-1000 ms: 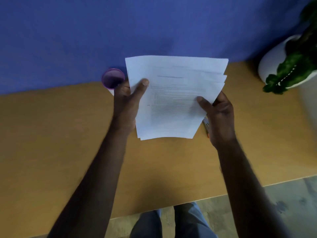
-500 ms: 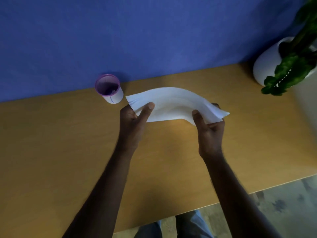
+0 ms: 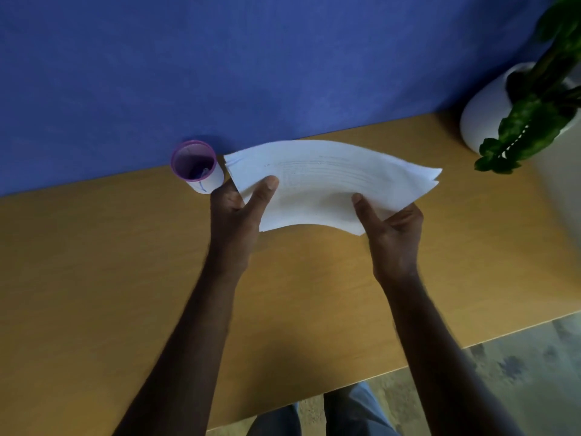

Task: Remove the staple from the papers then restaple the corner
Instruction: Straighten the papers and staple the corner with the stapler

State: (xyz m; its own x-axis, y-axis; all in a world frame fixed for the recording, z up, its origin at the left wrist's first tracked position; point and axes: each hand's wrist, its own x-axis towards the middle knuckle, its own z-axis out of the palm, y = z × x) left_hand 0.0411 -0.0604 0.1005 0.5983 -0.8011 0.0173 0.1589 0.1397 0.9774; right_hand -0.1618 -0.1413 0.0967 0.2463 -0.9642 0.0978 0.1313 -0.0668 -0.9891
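Observation:
A stack of white printed papers [image 3: 330, 177] arches above the wooden desk, bowed upward in the middle. My left hand [image 3: 239, 212] pinches the stack's left end, thumb on top. My right hand [image 3: 393, 228] grips the lower right part, thumb on top and fingers beneath. The sheets fan apart slightly at both ends. No staple, stapler or staple remover shows anywhere in the head view; the papers hide the desk behind them.
A small white cup with a purple rim [image 3: 196, 166] stands just left of the papers, close to my left hand. A white pot with a green plant [image 3: 490, 114] sits at the desk's far right. Behind runs a blue wall [image 3: 220, 58]. The desk's front edge [image 3: 408, 366] lies near my legs.
The papers went from upright and facing me to lying low and bowed over the desk. Both hands dropped with them and kept their hold.

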